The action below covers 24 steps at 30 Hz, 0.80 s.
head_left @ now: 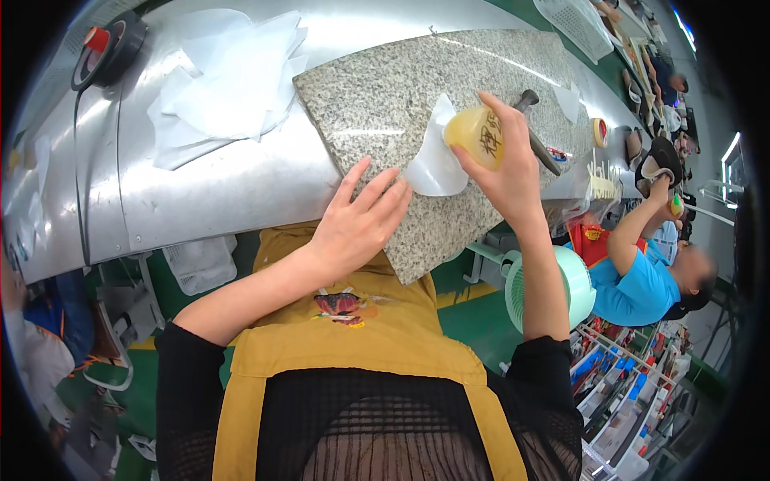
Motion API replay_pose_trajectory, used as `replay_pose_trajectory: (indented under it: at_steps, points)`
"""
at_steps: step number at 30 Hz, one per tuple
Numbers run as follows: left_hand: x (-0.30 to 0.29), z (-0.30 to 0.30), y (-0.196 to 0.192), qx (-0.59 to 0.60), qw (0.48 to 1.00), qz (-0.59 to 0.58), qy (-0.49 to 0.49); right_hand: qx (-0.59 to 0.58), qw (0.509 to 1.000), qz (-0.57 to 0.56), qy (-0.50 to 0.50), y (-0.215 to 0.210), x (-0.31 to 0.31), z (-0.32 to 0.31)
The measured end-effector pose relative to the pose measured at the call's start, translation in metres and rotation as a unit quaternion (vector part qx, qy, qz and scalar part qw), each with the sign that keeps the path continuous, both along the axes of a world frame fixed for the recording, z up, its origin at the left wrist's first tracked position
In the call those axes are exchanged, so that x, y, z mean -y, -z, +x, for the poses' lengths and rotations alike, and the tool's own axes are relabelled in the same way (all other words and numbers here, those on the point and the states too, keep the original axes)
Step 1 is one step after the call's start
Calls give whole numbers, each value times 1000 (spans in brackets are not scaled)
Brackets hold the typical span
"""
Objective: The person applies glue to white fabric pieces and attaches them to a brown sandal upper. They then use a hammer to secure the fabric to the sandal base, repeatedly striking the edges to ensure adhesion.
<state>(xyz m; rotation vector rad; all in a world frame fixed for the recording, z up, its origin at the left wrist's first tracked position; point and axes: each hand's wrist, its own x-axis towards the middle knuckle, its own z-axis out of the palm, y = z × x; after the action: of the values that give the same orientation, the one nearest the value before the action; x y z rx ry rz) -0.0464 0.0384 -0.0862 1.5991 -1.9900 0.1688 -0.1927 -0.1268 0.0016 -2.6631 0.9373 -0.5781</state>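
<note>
On a speckled granite slab (377, 80) lies a small, curved white cut piece (437, 168). My left hand (358, 220) rests palm down at the slab's near left edge, fingers spread and stretched. Its fingertips reach the left margin of the white piece. Wrapped around a squat, yellowish, translucent rounded thing (473, 136) with dark handwritten marks is my right hand (513, 160). That thing is over the upper right part of the piece; whether it is a bottle or a solid block I cannot tell. Just right of this hand lies a hammer (527, 100), partly hidden.
Left of the slab, white cut sheets (228, 88) lie stacked on the metal table (313, 184). A black round device (120, 48) with a red top and cable stands far left. Rightward are a tape roll (600, 132), a mint-green fan (549, 293) and a blue-shirted person (634, 280).
</note>
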Motion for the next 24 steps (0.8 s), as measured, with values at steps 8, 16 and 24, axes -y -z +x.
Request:
replay_pose_trajectory:
  at_steps: [8,16,24]
  points:
    - [1,2,-2,9,1000,0,7,48,998,14,33,-11,8,-9]
    - [1,1,-1,10,1000,-4,6,36,999,36,-17,3,-8,8]
    - [-1,1,-2,7,1000,4,3,-28,995,72,-61,-9,-31,-8]
